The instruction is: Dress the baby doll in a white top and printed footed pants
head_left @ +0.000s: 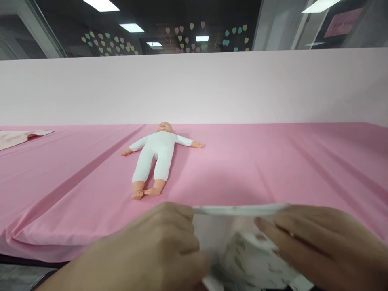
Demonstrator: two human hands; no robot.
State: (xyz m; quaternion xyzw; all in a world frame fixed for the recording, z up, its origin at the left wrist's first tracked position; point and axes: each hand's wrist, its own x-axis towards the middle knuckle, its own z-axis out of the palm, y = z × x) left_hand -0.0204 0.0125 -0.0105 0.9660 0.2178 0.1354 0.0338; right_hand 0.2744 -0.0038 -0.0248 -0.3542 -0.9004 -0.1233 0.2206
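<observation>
A white printed piece, cloth or a soft bag (pixel 247 254), is close to me at the bottom of the view, its straight upper edge running between both hands. My left hand (pixel 165 244) is closed around the left end of that edge. Over the right side lies my right hand (pixel 321 238), fingers fairly straight and partly blurred; whether it pinches the edge is hidden. Beyond the hands, a baby doll (pixel 159 151) in a white bodysuit lies on its back, arms spread, feet toward me. Neither hand touches the doll.
A pink sheet (pixel 236 161) with folds covers the table, whose front edge shows at lower left. A pale cloth (pixel 18 138) lies at the far left. Behind stands a low white wall (pixel 194 89), with dark glass (pixel 182 16) bearing paper hearts above.
</observation>
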